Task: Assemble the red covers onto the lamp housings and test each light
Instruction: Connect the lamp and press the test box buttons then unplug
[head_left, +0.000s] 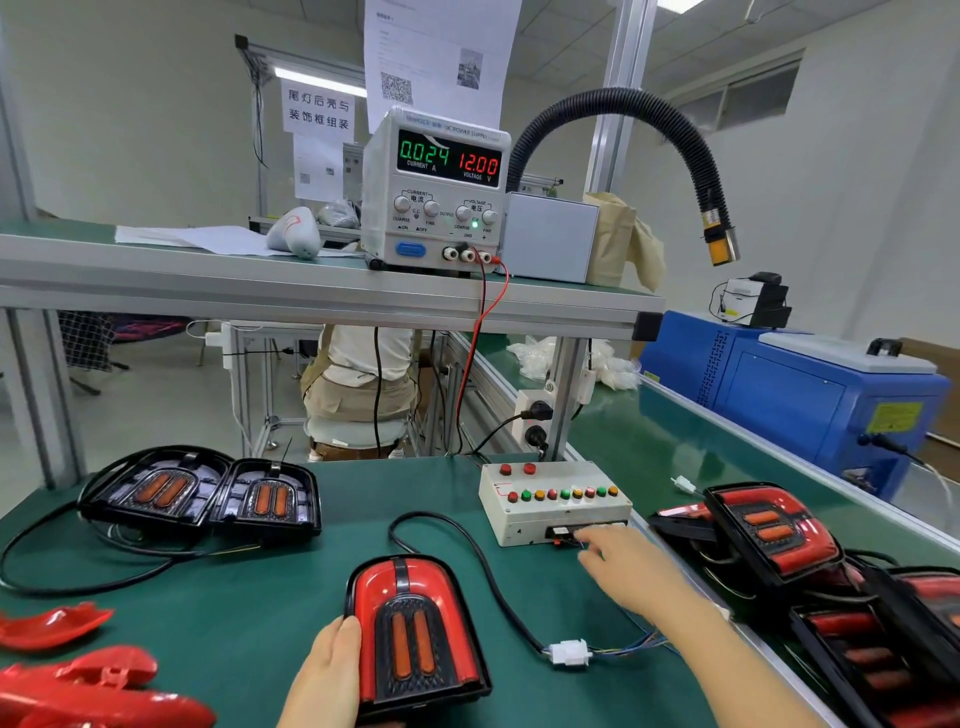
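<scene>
Testing looks to be the step in hand: the lamp (415, 634), red cover already on, lies flat on the mat at 6 o'clock. The left hand (327, 675) holds it at its 9 o'clock edge, thumb along the rim and the other fingers hidden beneath. Its cable (467, 545) loops up and back to a white plug (570, 652) at its 3 o'clock.

The right hand (634, 566) reaches to 2 o'clock, fingers stretched fairly straight to the black slot in the front of the test box (550, 499). They are blurred, so I cannot tell whether they pinch anything.

Bare housings (202, 493) sit at 10 o'clock, loose covers (78, 675) at 8 o'clock, finished lamps (774, 530) at 3 o'clock.

The lamp is probably light, rigid plastic with a glossy cover that would slip and scratch. It is best taken by the black side rims, never lifted by the cable.
</scene>
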